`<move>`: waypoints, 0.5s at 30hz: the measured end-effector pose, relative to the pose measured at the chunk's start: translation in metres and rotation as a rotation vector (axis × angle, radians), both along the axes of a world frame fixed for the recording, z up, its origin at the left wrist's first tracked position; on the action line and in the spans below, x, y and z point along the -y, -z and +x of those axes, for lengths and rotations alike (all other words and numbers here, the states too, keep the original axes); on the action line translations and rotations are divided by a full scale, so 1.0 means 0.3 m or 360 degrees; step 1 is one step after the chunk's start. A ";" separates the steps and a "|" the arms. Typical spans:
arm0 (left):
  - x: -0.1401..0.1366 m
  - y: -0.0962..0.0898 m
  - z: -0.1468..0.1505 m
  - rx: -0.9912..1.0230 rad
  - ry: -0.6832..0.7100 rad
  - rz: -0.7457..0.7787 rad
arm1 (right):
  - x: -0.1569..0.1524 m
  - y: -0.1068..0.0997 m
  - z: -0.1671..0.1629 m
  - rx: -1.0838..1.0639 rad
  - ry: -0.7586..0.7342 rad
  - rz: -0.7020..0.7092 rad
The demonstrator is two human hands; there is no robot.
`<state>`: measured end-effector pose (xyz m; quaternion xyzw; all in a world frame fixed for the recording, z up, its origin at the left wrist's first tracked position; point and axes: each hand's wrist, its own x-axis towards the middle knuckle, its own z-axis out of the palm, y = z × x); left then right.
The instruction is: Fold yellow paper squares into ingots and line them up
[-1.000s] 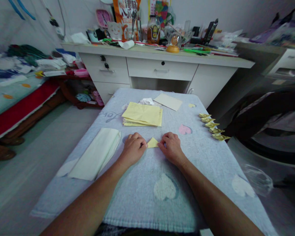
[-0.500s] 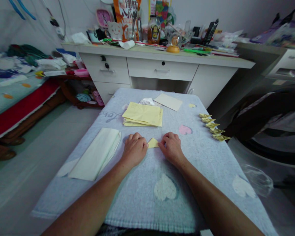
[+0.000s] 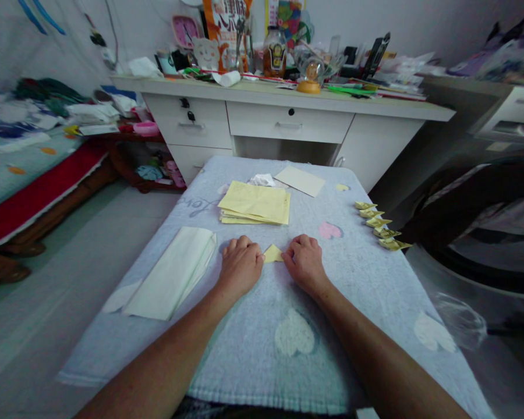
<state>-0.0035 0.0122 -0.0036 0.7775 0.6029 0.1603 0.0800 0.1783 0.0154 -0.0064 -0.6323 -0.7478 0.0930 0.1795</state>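
Note:
A small folded piece of yellow paper (image 3: 273, 254), roughly triangular, lies on the cloth between my hands. My left hand (image 3: 243, 261) is closed, its fingertips gripping the left corner of the paper. On the other side my right hand (image 3: 304, 259) pinches the right corner, fingers curled. Just beyond them is a stack of yellow paper sheets (image 3: 255, 202). Several folded yellow paper boats (image 3: 381, 226) stand in a row near the table's right edge. To the left of my left hand lies a folded white sheet (image 3: 172, 276).
A blue heart-patterned cloth (image 3: 262, 343) covers the table. A beige card (image 3: 300, 180) and a crumpled white tissue (image 3: 262, 180) lie toward its far end. Behind stands a cluttered white desk (image 3: 288, 122). A front-loading washing machine (image 3: 498, 174) is on the right, a bed (image 3: 35, 174) on the left.

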 end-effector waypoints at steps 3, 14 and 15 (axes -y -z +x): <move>0.001 0.001 0.002 0.0000 -0.0018 -0.0004 | 0.000 0.002 -0.001 0.0026 0.0001 -0.0009; -0.001 0.009 0.007 0.0168 0.0069 0.0042 | 0.006 -0.001 -0.007 0.0038 0.0016 0.0022; -0.004 0.010 0.006 0.0208 0.0121 0.0046 | 0.006 -0.001 -0.008 0.0038 0.0016 0.0022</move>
